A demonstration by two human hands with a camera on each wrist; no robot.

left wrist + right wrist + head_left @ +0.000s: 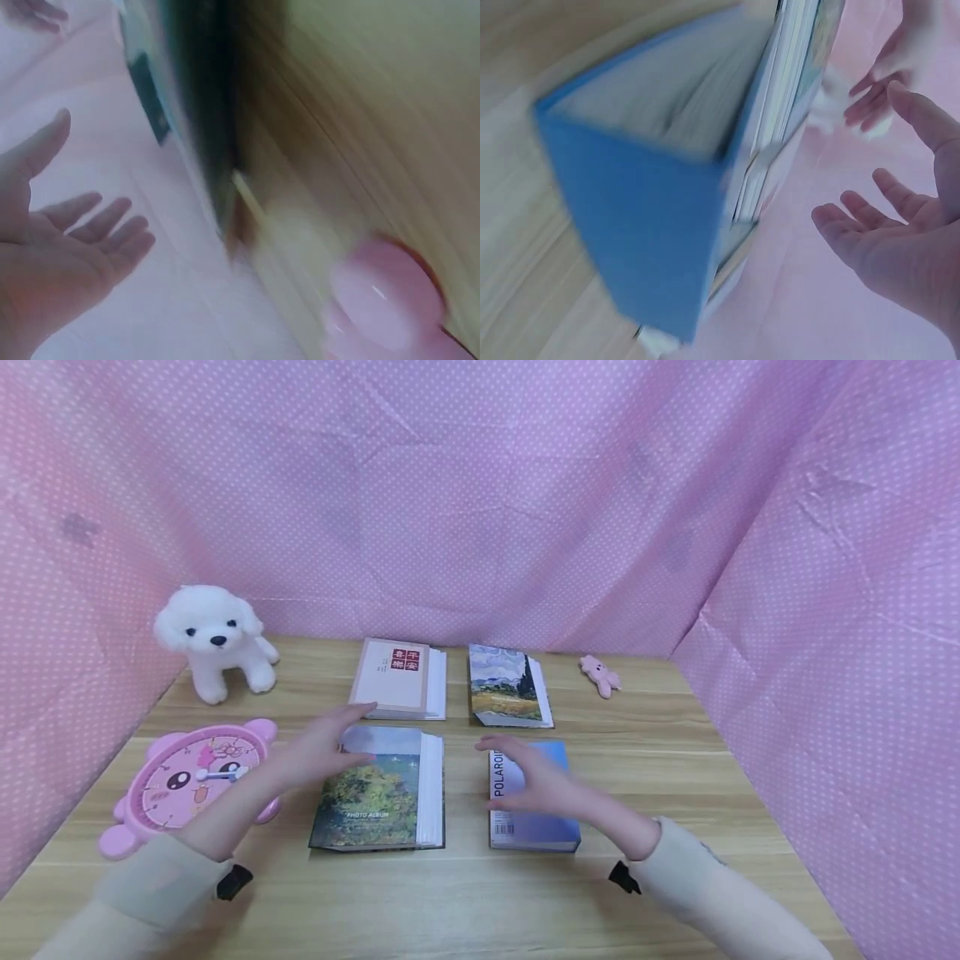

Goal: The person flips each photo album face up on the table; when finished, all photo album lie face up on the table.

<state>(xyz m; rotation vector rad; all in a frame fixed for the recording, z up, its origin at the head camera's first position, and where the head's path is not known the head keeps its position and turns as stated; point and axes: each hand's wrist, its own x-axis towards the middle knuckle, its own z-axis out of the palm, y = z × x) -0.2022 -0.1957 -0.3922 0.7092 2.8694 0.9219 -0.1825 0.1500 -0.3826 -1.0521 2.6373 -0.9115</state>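
Observation:
Four albums would be a count, so in pairs: at the front left of the table lies a photo album (367, 802) with a garden painting on its cover. My left hand (318, 752) hovers over its left edge, fingers and thumb spread, holding nothing. At the front right, my right hand (536, 781) is above a blue-purple album (543, 827) marked POLAROID, thumb apart from the loosely extended fingers. Behind them lie a cream album (390, 681) with red characters and an album with a landscape painting (501, 681). The blue spine (637, 225) shows blurred in the right wrist view.
A white plush dog (217, 639) stands at the back left. Before it lies a pink animal-faced clock (168, 785), below my left forearm. A small pink plush toy (600, 677) is at the back right. Pink dotted cloth (480, 510) hangs around the wooden table (675, 860).

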